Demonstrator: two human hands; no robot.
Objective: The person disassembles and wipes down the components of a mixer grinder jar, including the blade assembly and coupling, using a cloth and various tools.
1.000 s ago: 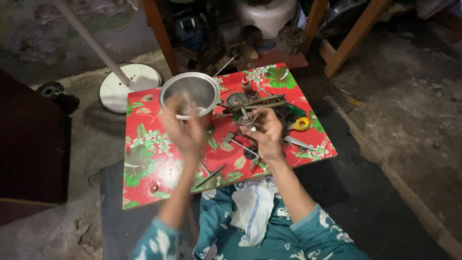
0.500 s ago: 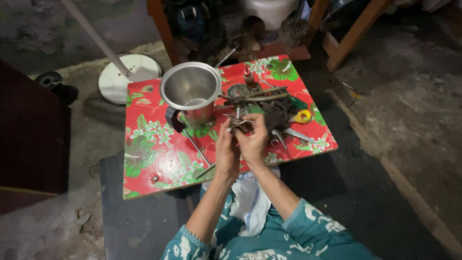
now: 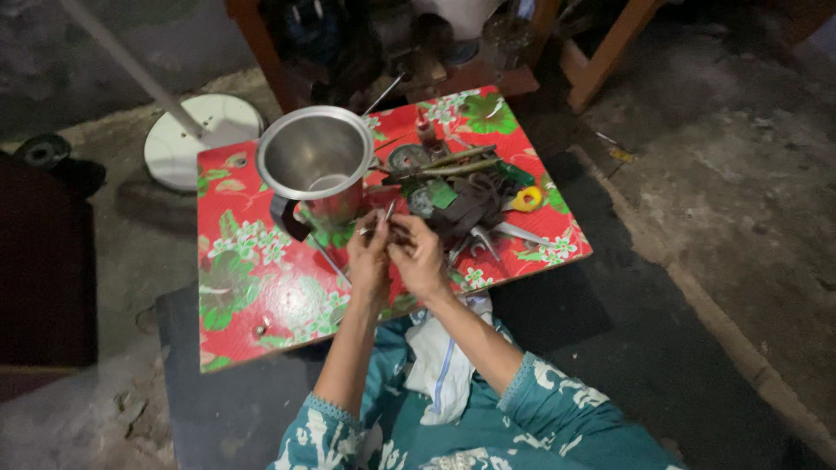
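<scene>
Both hands meet over the red floral board, working a small thin metal part — likely a pin or blade, too small to tell. Left hand and right hand both pinch it narrow, tip poking up past the fingertips. Step: fitting or adjusting. Next needs a steady fine grip. Steel jar sits just beyond the fingers, tool pile right of them.

Dim concrete floor — wooden furniture legs behind.
</scene>
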